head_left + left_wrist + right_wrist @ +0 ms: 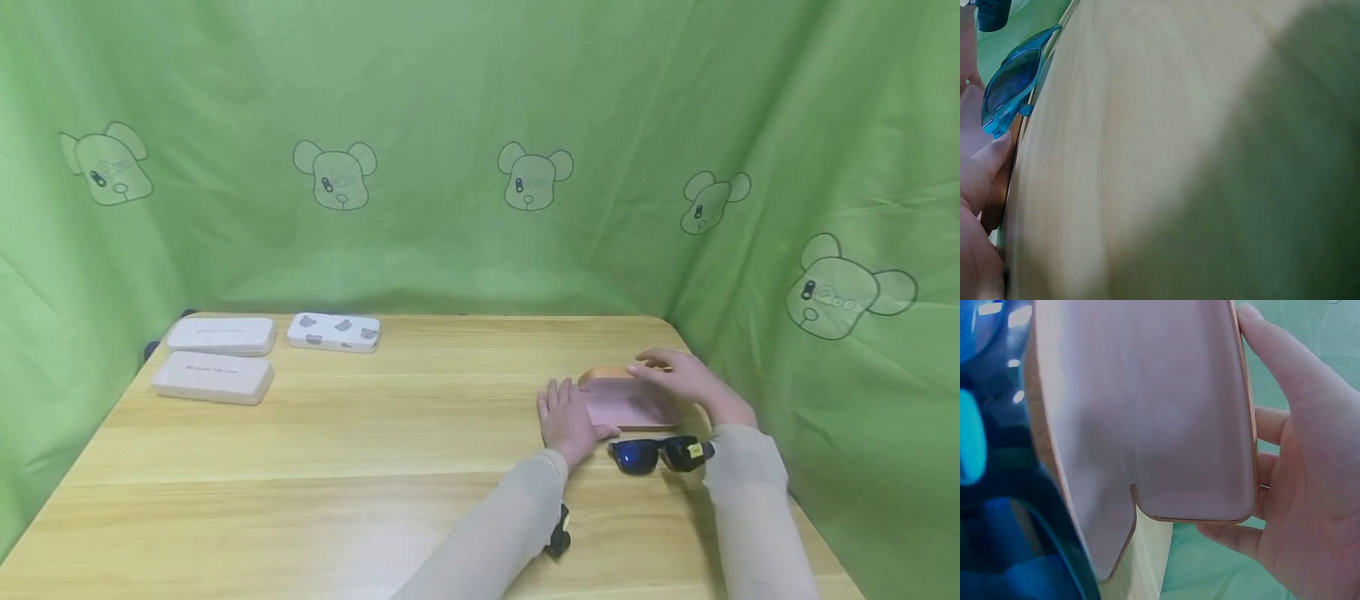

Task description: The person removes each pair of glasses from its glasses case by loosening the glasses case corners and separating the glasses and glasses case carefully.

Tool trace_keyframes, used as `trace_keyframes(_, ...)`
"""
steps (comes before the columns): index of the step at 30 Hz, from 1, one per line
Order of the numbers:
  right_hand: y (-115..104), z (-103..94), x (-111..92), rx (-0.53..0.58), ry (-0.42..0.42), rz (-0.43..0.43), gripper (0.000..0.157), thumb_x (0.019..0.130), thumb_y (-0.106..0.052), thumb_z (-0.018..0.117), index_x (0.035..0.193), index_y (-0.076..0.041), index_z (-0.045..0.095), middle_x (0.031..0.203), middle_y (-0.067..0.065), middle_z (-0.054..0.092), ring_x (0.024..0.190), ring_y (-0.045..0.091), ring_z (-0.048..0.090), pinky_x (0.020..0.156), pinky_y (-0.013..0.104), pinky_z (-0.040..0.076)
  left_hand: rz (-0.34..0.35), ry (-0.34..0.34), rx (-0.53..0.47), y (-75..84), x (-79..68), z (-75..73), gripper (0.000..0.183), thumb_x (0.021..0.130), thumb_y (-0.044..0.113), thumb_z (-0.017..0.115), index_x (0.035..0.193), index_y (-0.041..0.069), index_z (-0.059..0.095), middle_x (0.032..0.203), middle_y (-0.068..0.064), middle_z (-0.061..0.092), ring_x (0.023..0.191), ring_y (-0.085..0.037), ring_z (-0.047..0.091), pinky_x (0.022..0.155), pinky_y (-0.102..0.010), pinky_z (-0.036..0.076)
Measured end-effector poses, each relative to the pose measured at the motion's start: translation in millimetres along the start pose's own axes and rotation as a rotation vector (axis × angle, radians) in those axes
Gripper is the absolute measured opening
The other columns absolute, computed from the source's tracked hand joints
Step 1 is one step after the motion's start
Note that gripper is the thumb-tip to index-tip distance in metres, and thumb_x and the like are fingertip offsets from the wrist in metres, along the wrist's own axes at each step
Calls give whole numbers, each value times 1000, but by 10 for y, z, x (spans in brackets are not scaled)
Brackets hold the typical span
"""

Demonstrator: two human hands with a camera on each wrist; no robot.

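Note:
An opened glasses case (626, 404), orange-brown outside and pinkish inside, lies at the right of the table. My left hand (568, 423) rests against its left end with fingers extended and thumb along the front edge; the left wrist view shows only part of this hand (979, 187). At the lid's rim, my right hand (684, 382) holds the raised lid (1197, 412), its thumb at the edge and its fingers behind. Dark sunglasses (654, 454) with blue-tinted lenses and a small yellow sticker sit just in front of the case.
Two pale cases, one farther back (221, 335) and one nearer (213, 377), lie at the table's left. Beside them is a white case with grey patches (333, 332). Green curtain (435, 100) printed with bear heads surrounds the wooden table (337, 467).

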State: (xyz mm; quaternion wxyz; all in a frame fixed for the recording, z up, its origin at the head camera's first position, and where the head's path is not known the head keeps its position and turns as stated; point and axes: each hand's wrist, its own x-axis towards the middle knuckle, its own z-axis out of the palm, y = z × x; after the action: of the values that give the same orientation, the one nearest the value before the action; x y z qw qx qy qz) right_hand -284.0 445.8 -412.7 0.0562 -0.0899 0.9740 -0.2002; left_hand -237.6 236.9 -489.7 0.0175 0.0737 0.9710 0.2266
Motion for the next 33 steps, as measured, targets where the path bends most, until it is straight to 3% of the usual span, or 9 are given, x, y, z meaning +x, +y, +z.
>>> trace_keyframes(17, 43, 21, 46, 49, -107, 54, 77, 95, -56, 48, 145, 2, 39, 140, 32, 49, 129, 53, 43, 105, 69, 35, 0, 0, -1, -3, -2, -12, 105, 68, 78, 63, 149, 17, 36, 159, 3, 32, 151, -21, 21, 125, -41, 16)
trace_keyframes(25, 65, 2, 12, 71, -144, 65, 79, 95, -59, 47, 145, 1, 39, 148, 30, 39, 137, 54, 31, 108, 73, 24, -1, -2, -27, 2, 4, 18, 106, 68, 77, 65, 150, 16, 35, 159, 3, 32, 151, -21, 20, 126, -42, 15)
trace_keyframes(33, 73, -3, -10, 69, -179, 53, 74, 95, -58, 49, 141, -1, 47, 146, 29, 44, 136, 53, 35, 108, 72, 26, -3, -4, -27, -3, 21, 24, 106, 67, 77, 65, 149, 17, 36, 159, 3, 32, 151, -21, 20, 126, -41, 15)
